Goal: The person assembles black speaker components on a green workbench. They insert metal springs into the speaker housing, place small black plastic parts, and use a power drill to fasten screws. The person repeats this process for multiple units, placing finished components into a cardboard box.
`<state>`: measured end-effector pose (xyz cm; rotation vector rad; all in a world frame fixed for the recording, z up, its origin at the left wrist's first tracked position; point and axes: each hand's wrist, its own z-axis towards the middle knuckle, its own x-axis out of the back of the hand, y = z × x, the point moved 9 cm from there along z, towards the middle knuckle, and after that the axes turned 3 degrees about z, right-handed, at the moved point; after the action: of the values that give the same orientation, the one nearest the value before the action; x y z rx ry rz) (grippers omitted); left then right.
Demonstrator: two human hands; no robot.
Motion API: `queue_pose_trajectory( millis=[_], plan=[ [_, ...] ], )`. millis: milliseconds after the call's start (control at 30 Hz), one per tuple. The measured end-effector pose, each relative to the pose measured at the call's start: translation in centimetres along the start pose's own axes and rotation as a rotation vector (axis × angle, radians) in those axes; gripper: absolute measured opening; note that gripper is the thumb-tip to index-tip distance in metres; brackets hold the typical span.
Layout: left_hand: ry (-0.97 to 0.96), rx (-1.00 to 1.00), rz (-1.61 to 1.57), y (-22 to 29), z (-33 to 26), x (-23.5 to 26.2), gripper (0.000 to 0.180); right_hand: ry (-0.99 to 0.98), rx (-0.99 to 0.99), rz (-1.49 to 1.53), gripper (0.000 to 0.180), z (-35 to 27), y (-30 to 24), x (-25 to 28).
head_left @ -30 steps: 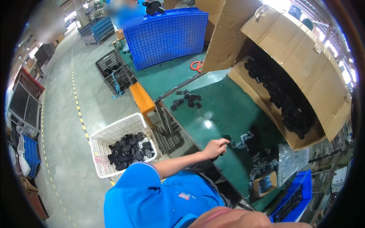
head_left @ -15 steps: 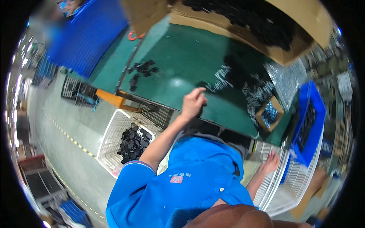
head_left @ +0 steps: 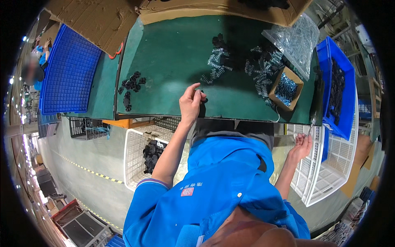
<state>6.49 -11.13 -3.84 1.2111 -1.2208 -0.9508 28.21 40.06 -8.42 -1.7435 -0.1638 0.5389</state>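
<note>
My left hand [head_left: 191,105] is over the near edge of the green table [head_left: 164,49], index finger reaching out and the other fingers curled against the thumb. A bit of black shows by the fingertips, too small to name. Just beyond lie several loose metal springs [head_left: 217,66] with small black parts [head_left: 219,40] behind them. Low at the right, my right hand [head_left: 301,147] hovers by the table corner and the white basket [head_left: 309,175], fingers loosely bent and apart. A thin metal piece [head_left: 311,128] at the corner is close to its fingertips; no grip on it shows.
More springs [head_left: 263,78] surround a small spring-filled carton [head_left: 286,88] beside a clear plastic bag [head_left: 294,43]. A blue bin [head_left: 349,82] of black parts stands right. Black parts [head_left: 132,82] lie left. A large carton [head_left: 181,14] spans the back; a white basket [head_left: 133,158] stands below left.
The view has shifted and turned. My right hand has risen from the white basket toward the table corner, its fingers now more bent. My left hand stays near the table's front edge, beside the springs.
</note>
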Motion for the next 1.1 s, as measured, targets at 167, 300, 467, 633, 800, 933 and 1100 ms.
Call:
queue_pose_trajectory(
  millis=[167, 300, 467, 633, 800, 933, 1100],
  plan=[
    [0.113, -0.319, 0.183, 3.0, 0.3, 0.9, 0.028, -0.014, 0.037, -0.007, 0.025, 0.7, -0.3, -0.8],
    [0.13, -0.498, 0.557, 6.7, 1.1, -0.4, 0.035, 0.023, 0.105, -0.076, 0.025, 0.8, -1.2, -0.9],
    [0.056, -0.445, 0.557, 4.6, 2.1, -3.6, 0.054, 0.046, 0.112, -0.107, 0.026, 1.6, -0.7, 0.5],
    [0.074, -0.476, 0.646, 4.2, 2.6, -5.5, 0.076, 0.041, -0.025, 0.097, 0.022, 3.8, 0.7, 1.2],
    [0.117, -0.385, 0.547, 4.7, 7.8, -5.9, 0.082, 0.048, -0.204, -0.095, 0.034, 1.3, -1.7, -1.5],
    [0.163, -0.466, 0.513, 5.3, 13.0, -5.8, 0.07, 0.11, 0.166, -0.52, 0.037, 1.9, -8.2, 0.3],
    [-0.158, -0.455, 0.459, 6.1, 14.2, -12.9, 0.064, -0.41, 0.393, -0.458, 0.028, 0.2, -13.8, -18.8]
  ],
)
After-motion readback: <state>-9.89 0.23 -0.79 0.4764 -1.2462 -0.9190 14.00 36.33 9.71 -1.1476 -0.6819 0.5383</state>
